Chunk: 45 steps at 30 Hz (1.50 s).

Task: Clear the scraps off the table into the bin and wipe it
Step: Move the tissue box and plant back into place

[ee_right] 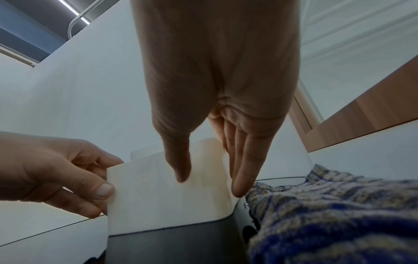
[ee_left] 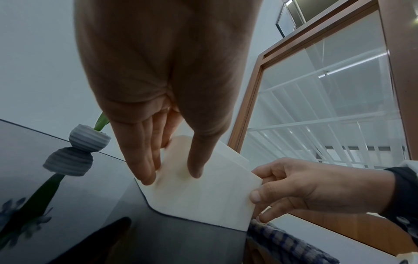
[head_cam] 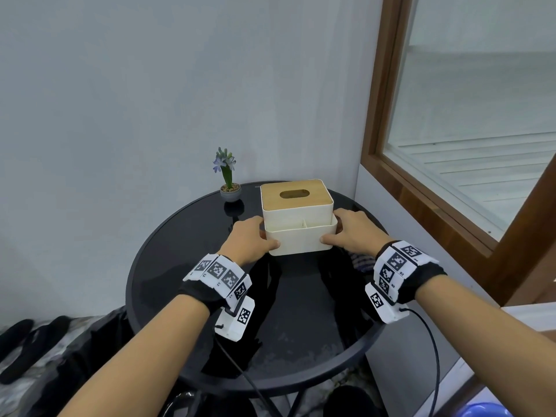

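Evidently the step in hand is shifting the cream tissue box [head_cam: 298, 218] so the dark round worktop [head_cam: 168, 284] can be wiped beneath it. To do it well, I would keep both hands level and lift the box straight up rather than drag it, since its open front compartment could spill whatever it carries and the glossy top would show a scrape. It should be set down away from the small potted flower [head_cam: 229, 188], which stands near the far edge just left of the box and looks easy to knock over.

The left hand [head_cam: 252, 239] grips the box's left front corner, thumb on the front face and fingers along the side. The right hand [head_cam: 350, 233] grips the right front corner the same way. Both are partly curled about the box, neither fully closed.

The box sits toward the far edge of the worktop, directly between the hands. A blue checked cloth [ee_right: 328, 205] lies on the worktop just beside the right hand, touching or nearly touching the box's right bottom corner. No scraps or bin can be made out in these views.
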{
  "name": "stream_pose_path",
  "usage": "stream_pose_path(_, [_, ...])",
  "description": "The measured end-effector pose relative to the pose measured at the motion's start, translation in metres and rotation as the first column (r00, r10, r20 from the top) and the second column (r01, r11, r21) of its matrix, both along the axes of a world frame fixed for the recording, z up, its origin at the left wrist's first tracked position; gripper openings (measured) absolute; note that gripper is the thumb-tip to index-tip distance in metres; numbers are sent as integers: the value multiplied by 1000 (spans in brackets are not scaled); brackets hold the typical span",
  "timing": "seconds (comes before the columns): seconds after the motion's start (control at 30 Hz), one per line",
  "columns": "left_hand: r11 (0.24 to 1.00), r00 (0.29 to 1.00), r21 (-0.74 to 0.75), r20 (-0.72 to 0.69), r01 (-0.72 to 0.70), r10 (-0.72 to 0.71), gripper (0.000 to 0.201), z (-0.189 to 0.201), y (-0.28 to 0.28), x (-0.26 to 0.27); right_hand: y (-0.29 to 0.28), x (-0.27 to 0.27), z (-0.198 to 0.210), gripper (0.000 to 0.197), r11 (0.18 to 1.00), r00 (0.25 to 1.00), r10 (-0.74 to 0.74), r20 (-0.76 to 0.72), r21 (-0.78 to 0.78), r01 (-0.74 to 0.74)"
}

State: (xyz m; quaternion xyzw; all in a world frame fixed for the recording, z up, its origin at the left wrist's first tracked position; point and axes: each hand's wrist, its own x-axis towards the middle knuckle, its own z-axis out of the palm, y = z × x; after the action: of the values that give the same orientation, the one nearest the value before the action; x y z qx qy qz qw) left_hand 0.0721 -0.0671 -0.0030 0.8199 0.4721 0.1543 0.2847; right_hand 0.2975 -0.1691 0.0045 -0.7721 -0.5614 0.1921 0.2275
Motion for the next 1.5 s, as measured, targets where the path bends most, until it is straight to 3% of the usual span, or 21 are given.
stream_pose_path(0.17, [1000,1000,0,-8,-8,8,70,-4,6,-13,-6,-6,10,77,991,991,-34,128,134,17])
stream_pose_path(0.37, [996,998,55,-3,-66,66,70,-3,14,-34,-1,-26,33,83,977,947,52,317,179,-113])
stream_pose_path(0.77, [989,991,66,-1,-135,136,75,5,72,-48,70,-73,55,83,965,912,172,372,124,-233])
stream_pose_path(1.0, [984,983,54,-56,-169,172,73,2,120,-48,102,-79,49,88,966,893,197,404,73,-247])
stream_pose_path(1.13, [977,975,23,-66,-213,214,84,-2,152,-45,112,-74,34,87,971,897,192,398,56,-233])
stream_pose_path(1.4, [972,972,11,-14,-233,233,60,-18,191,-25,115,-73,18,79,967,867,174,468,88,-241])
stream_pose_path(1.5, [970,970,7,-5,-243,243,63,-19,201,-17,116,-74,18,77,967,865,179,470,78,-242])
